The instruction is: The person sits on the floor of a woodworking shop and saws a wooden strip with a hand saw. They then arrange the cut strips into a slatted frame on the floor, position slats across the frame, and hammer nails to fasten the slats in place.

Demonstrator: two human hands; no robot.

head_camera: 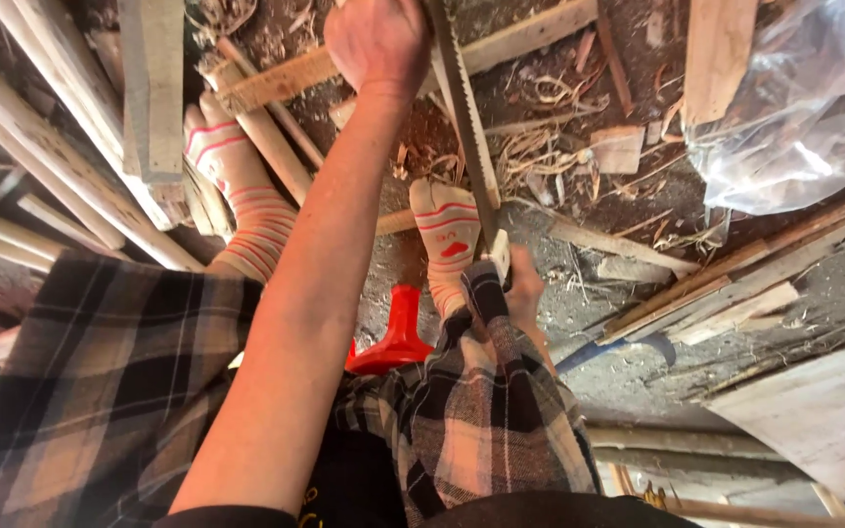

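Observation:
My left hand (378, 39) reaches far forward at the top of the view, closed in a fist at the far end of a long toothed saw blade (466, 137). The blade runs from there back towards my right knee. My right hand (525, 288) shows partly behind that knee, closed around the saw's near end by a pale block. A wooden slat (501, 44) lies crosswise under the left hand. My feet in striped socks (447, 235) rest on the wood and the ground on either side of my arm. I wear plaid trousers.
A red plastic stool leg (398, 337) stands under me. Pale wooden battens (61, 156) lie at the left, boards and strips (735, 293) at the right, and a clear plastic sheet (804, 108) at the top right. Wood shavings (540, 147) litter the dirt floor.

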